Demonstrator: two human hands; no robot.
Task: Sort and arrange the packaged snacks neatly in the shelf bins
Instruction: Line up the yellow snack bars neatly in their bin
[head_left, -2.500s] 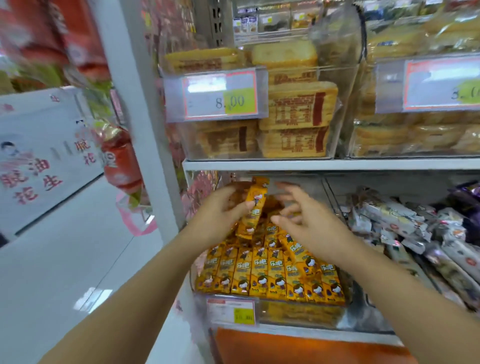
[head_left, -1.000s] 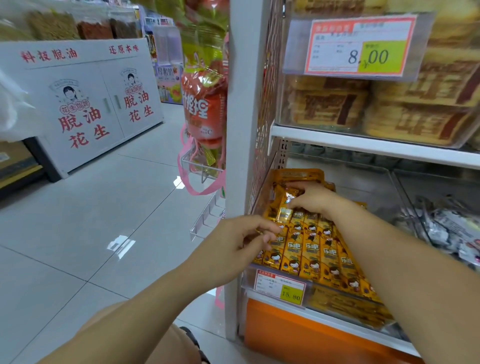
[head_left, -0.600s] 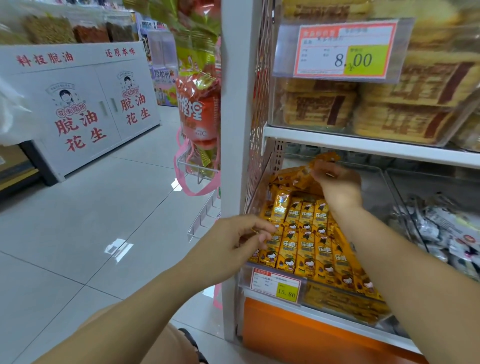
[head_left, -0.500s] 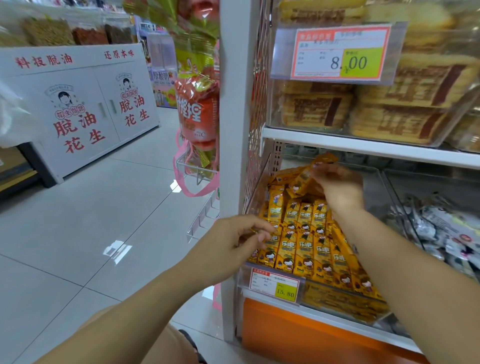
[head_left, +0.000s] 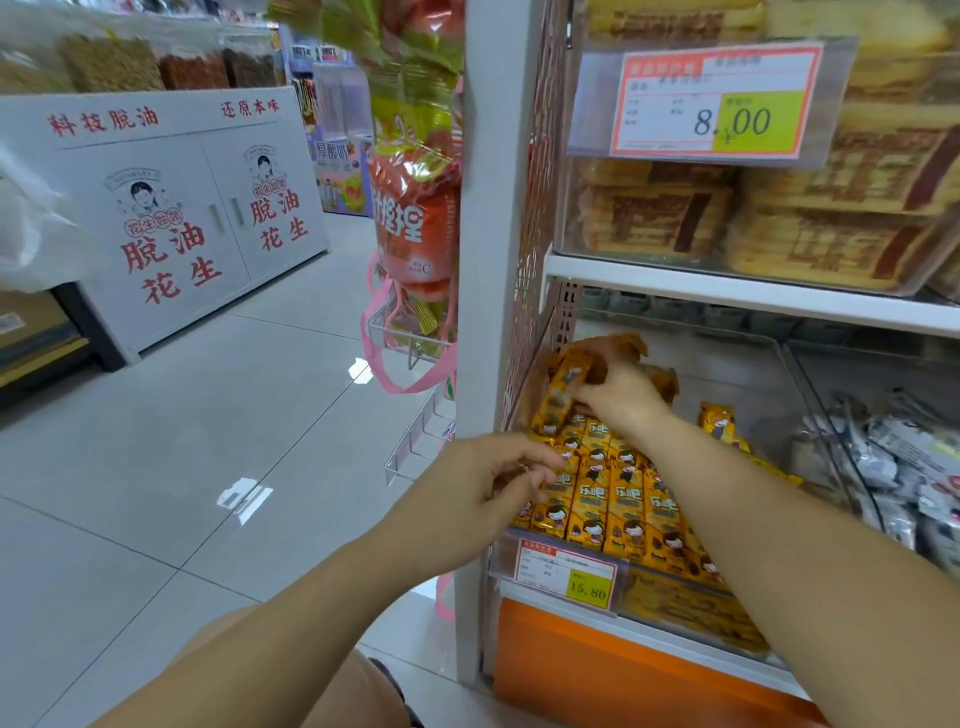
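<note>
Snack packets: small yellow-orange foil packets (head_left: 610, 499) lie in neat rows in the clear bin (head_left: 675, 613) on the lower shelf, just behind the price tag (head_left: 566, 571) reading 15.80
Loose ones: a crumpled clump (head_left: 566, 384) sits at the back left corner of the bin, and one stray packet (head_left: 719, 421) stands apart to the right of my forearm
My right hand: it (head_left: 621, 395) is curled down over that back clump, fingers closed on a packet or two; how many I cannot quite tell, as the wrappers blur together there
My left hand: it (head_left: 493, 488) hovers at the front left of the rows, fingers half bent and pinched near a packet edge; whether it really grips anything I cannot tell
Handling: I judge them light, thin and crinkly, with slick foil that slides and a filling that may crush if squeezed
Where to hold: by the flat sides near the middle, or by the sealed end, then lay each one flat in line with the rows
</note>
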